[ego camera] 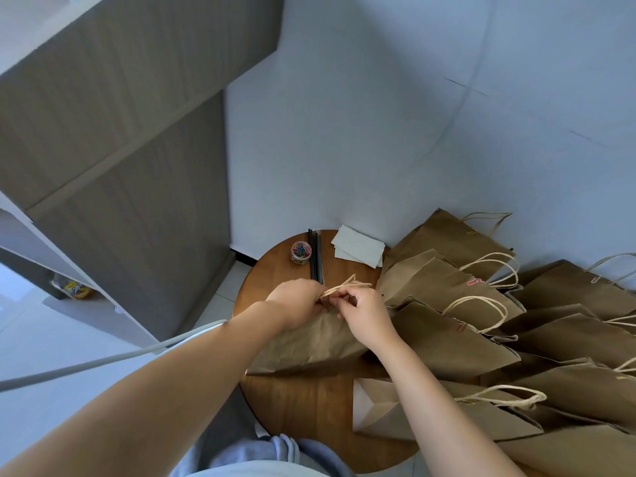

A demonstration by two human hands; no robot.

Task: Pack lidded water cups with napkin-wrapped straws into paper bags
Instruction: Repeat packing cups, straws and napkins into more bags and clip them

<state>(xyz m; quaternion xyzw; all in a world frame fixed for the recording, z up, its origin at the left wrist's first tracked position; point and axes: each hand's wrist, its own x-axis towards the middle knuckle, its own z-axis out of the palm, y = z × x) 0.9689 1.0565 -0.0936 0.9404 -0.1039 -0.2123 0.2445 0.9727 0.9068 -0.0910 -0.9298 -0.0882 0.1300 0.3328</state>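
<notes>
A brown paper bag [320,342] is lying on its side on the round wooden table [309,407], its mouth end pointing away from the person and its twine handles [344,287] sticking out at the top. Both hands are working at that mouth end. The left hand [297,302] is gripping the top edge of the bag, fingers curled round it at the base of the handles. The right hand [366,313] is pinching the same edge just beside it, thumb and fingertips closed on the paper or on something small there; which one cannot be told.

To the right, a pile of closed paper bags [481,321] is lying overlapped, handles up, some showing a coloured clip at the fold. Beyond the hands, a bundle of black straws [316,258] is lying on the table, with a small clear jar of coloured paper clips [301,253] just beside it on the left and a stack of white napkins [358,251] near it on the right. No cup is visible; the bag's contents are hidden.
</notes>
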